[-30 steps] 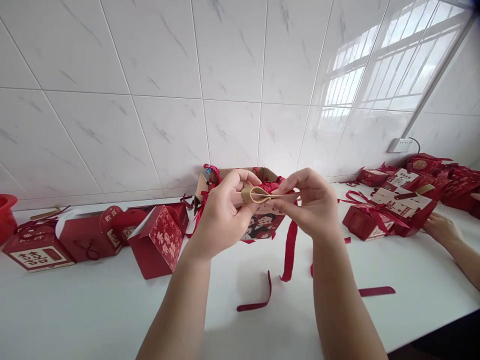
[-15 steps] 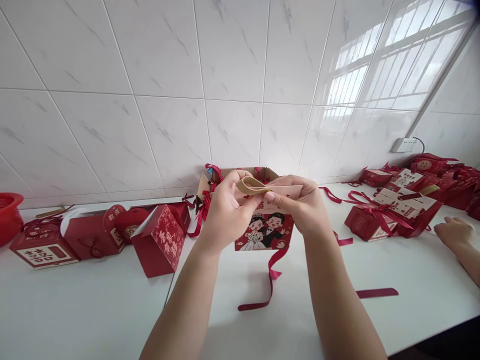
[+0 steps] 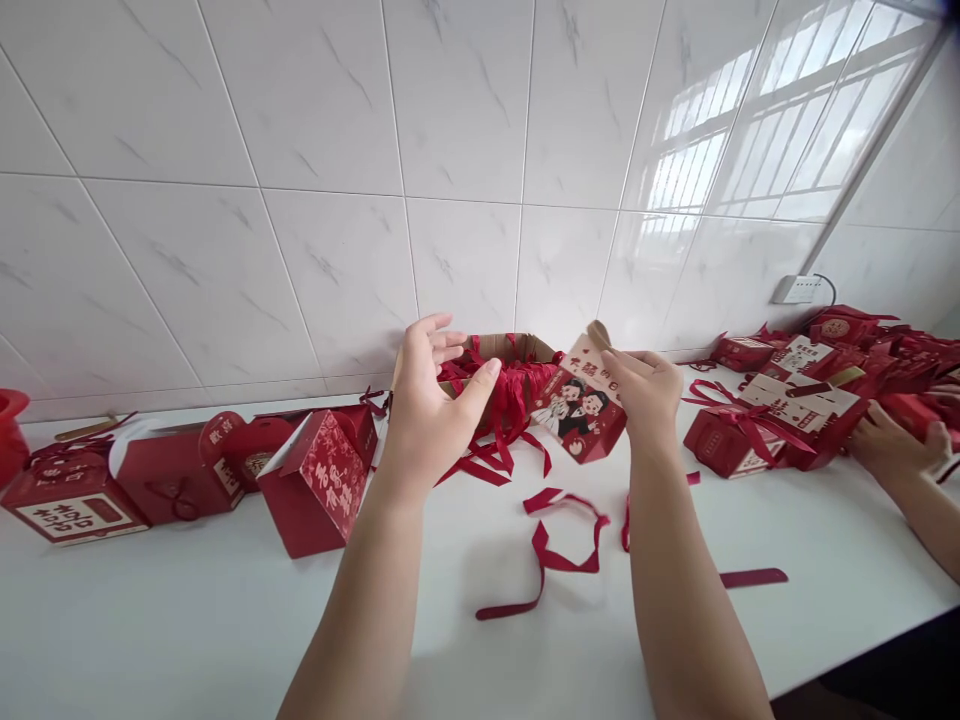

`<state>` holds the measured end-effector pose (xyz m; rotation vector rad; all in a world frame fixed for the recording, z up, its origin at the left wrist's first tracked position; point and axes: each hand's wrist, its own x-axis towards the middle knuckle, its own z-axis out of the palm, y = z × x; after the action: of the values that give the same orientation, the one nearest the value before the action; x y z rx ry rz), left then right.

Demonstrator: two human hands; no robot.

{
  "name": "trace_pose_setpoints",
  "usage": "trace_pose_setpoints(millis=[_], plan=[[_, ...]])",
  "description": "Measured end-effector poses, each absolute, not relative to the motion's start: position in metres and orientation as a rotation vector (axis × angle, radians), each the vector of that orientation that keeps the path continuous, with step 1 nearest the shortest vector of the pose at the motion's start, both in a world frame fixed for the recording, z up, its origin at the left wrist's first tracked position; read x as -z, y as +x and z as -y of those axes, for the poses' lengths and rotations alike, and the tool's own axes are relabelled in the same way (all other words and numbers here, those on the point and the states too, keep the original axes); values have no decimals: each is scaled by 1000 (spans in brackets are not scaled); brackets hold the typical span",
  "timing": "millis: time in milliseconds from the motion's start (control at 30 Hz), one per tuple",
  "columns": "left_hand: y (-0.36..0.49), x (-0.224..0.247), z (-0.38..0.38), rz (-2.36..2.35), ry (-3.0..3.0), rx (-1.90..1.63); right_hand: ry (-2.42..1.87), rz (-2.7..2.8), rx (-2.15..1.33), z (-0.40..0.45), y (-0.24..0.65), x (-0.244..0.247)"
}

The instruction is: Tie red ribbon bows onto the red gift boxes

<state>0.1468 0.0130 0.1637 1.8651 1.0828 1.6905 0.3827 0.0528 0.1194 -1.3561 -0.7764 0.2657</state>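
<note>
My right hand [image 3: 649, 395] pinches the top of a small red and cream box [image 3: 579, 405] that carries a cartoon couple and has a tan strap at its top. The box is tilted above the table. To its left my left hand [image 3: 439, 405] is raised, fingers apart, holding nothing. Behind and between my hands stands a cardboard carton [image 3: 536, 346] filled with red ribbons [image 3: 514, 395], some of which hang over its front. A curled red ribbon [image 3: 570, 563] lies on the table below the box.
Red gift boxes [image 3: 315, 485] line the left of the white table [image 3: 225, 620], beside a red basin [image 3: 10, 430]. More red boxes [image 3: 739, 440] are piled at the right, where another person's hand [image 3: 896, 445] touches them. A dark red strip [image 3: 754, 578] lies at right.
My left hand has let go of the box and moved left, opening. My right hand has carried the box rightward and tilted it. The other person's hand has moved in to the right-hand boxes.
</note>
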Motion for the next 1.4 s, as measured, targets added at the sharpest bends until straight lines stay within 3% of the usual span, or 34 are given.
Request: trace_pose_setpoints(millis=[300,600,733,800,900,1067,1400], plan=[[140,-171,0,-1040,1817,-1708,-1718,649,-223,-91,422,-51],[135,-177,11,-983,1831,-1765,-1659,888,5,-82,378,-91],[132,-165,-24,-1151,1942,-1758,-1502,1153,14,-76,351,-100],[131,-147,-55,-1430,2042,-1620,-1463,1247,-48,-76,346,-99],[131,-113,-98,-1918,2176,-1075,-1469,1297,-96,-77,345,-99],[131,-88,-118,-1967,2270,-760,-1485,1329,-108,-72,348,-103],[124,-119,-99,-1723,2319,-106,-1643,1478,-217,-76,350,-97]])
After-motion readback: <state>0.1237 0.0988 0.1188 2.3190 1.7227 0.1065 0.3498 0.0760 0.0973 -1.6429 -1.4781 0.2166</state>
